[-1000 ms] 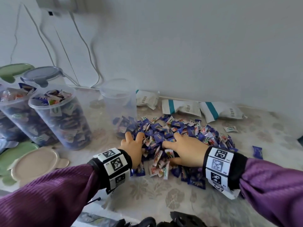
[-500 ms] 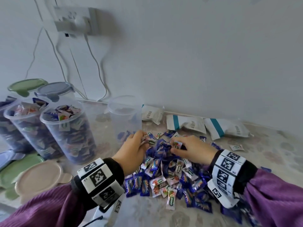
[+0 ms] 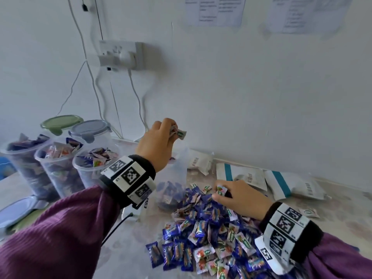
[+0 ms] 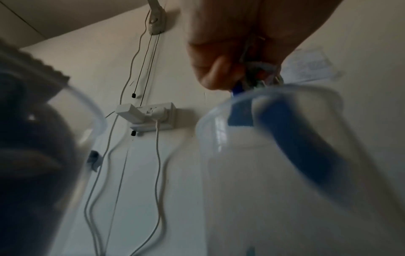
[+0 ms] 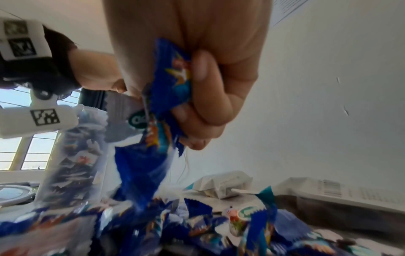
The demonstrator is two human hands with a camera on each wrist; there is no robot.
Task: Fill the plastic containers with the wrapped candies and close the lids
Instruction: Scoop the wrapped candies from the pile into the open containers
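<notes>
A heap of wrapped candies (image 3: pixel 213 236), blue and white, lies on the table in front of me. My left hand (image 3: pixel 159 141) is raised above a clear plastic container (image 3: pixel 171 186) with some candies at its bottom, and grips a small bunch of candies (image 3: pixel 178 132). In the left wrist view the fist (image 4: pixel 238 52) hangs just over the container's rim (image 4: pixel 258 93). My right hand (image 3: pixel 239 198) rests on the far side of the heap and holds a few candies (image 5: pixel 168 90) in its curled fingers.
Three open containers (image 3: pixel 60 170) full of candies stand at the left, with two lidded ones (image 3: pixel 88 129) behind. Loose lids (image 3: pixel 14 212) lie at the left edge. White bags (image 3: pixel 241 176) lie along the wall. Cables hang from a wall socket (image 3: pixel 120 55).
My left hand has risen from the heap with candies to above the clear container. My right hand stayed low on the heap, gathering candies. The head view has tilted up.
</notes>
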